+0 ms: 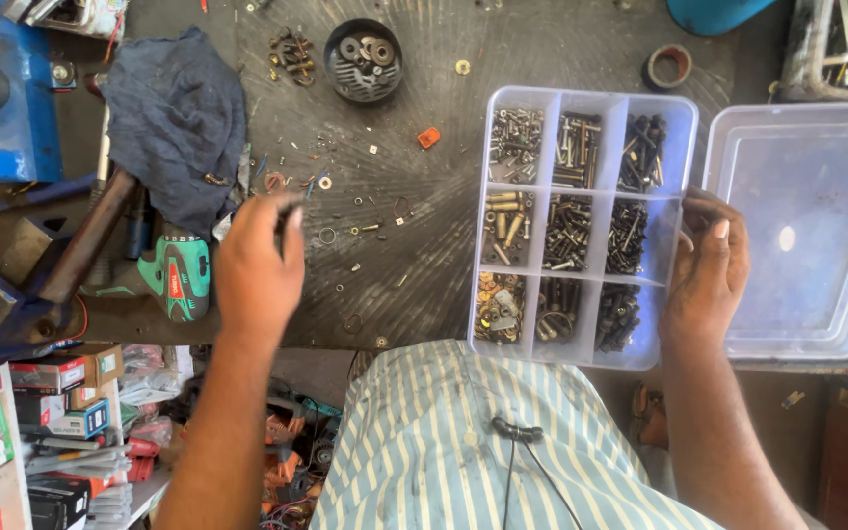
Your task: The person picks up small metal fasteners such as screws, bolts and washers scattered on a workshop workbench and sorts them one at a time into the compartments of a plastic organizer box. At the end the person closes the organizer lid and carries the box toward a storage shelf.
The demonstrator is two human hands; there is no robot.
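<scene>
Left hand (259, 263) raised, back toward the camera, fingers curled, perhaps pinching something small; right hand (707, 267) gripping with fingers wrapped, forearm extended forward

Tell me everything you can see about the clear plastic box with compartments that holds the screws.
The compartment box is clear, slightly bluish plastic with rounded corners, divided into nine cells, three by three. All hold dark or silvery screws and bolts; the left column also has brassy pieces. It is open: its clear lid lies flat to the right. The box rests on the dark workbench, its near edge at or past the bench's front edge. The right hand grips its right wall, thumb on the rim. The left hand is apart from it.
</scene>
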